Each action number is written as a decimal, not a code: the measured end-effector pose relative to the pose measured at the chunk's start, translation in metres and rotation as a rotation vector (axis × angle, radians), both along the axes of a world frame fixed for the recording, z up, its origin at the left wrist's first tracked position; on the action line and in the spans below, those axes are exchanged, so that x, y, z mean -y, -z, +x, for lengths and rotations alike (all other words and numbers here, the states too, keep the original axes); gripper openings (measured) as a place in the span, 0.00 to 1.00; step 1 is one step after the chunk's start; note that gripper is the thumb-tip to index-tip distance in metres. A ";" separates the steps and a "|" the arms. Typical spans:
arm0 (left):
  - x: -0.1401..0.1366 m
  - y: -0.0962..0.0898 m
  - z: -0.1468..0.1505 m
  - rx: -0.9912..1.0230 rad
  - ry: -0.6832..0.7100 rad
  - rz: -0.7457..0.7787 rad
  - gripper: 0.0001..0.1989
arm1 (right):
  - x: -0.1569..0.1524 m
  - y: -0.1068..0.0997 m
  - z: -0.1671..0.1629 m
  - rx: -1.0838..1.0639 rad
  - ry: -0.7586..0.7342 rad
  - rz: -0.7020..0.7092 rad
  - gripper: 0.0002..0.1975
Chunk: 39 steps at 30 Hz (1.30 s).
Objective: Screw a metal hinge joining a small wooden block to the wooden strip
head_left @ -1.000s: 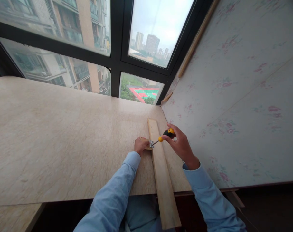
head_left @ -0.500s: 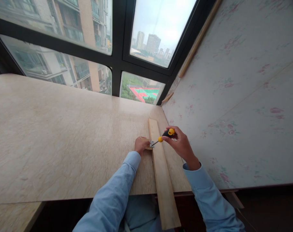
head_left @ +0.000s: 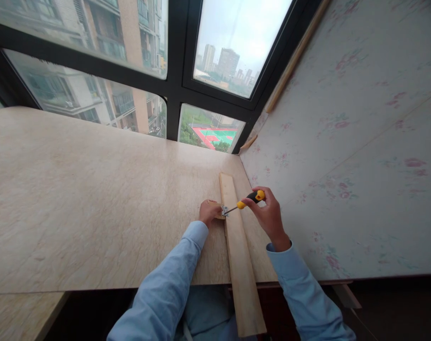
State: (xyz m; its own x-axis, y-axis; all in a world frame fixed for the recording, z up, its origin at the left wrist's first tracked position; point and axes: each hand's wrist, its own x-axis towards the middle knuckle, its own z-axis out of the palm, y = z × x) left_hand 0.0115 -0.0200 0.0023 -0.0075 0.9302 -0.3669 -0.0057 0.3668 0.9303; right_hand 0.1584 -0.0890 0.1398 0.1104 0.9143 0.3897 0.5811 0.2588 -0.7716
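Observation:
Between the thumb and fingers of my right hand (head_left: pixel 270 211) is the handle of a yellow and black screwdriver (head_left: pixel 251 198). Its shaft slants down to the left, and the tip meets a small metal hinge (head_left: pixel 224 211). The hinge sits at the left edge of a long wooden board (head_left: pixel 241 255), which lies on the stone counter and sticks out past its front edge. My left hand (head_left: pixel 209 211) is closed on a short wooden piece (head_left: pixel 219 217) that butts against the board beside the hinge. Any screw under the tip is too small to make out.
The marble-patterned counter (head_left: pixel 94 203) stretches away to the left. Dark-framed windows (head_left: pixel 175 71) rise behind it. A flower-papered wall (head_left: pixel 361 156) stands close on the right, with a loose wooden trim strip (head_left: pixel 249 143) in the corner.
The screwdriver handle has swung lower and to the right, so the shaft leans flatter. My right hand has turned with it, while my left hand keeps its place on the short piece.

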 end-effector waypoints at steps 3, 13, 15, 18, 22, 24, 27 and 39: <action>0.000 0.000 0.000 -0.007 0.010 0.001 0.18 | -0.004 0.008 0.001 -0.001 0.074 0.041 0.26; 0.001 0.000 0.001 -0.041 0.017 0.024 0.17 | 0.005 -0.003 -0.003 -0.029 -0.040 -0.030 0.23; 0.000 0.000 0.001 -0.037 0.009 0.017 0.17 | 0.003 0.002 -0.002 0.055 0.079 0.023 0.25; 0.000 0.000 0.001 -0.009 -0.012 0.002 0.18 | 0.000 0.012 0.000 -0.086 -0.030 0.001 0.30; 0.000 0.000 0.001 0.022 -0.027 -0.008 0.18 | 0.002 0.011 0.001 -0.243 -0.232 -0.077 0.29; 0.000 -0.001 0.001 0.028 -0.025 -0.013 0.18 | 0.004 0.005 -0.001 -0.178 -0.174 -0.090 0.25; 0.000 -0.002 0.001 0.020 -0.012 -0.025 0.17 | 0.004 0.002 -0.002 0.009 0.035 -0.043 0.27; -0.001 0.000 0.001 0.009 -0.024 -0.011 0.18 | 0.002 0.000 -0.003 -0.020 -0.027 -0.047 0.26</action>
State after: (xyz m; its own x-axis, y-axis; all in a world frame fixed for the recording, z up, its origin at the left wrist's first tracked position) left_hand 0.0126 -0.0194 0.0025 -0.0261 0.9256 -0.3776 -0.0230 0.3771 0.9259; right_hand 0.1556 -0.0915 0.1395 0.0924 0.9343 0.3443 0.5588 0.2375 -0.7946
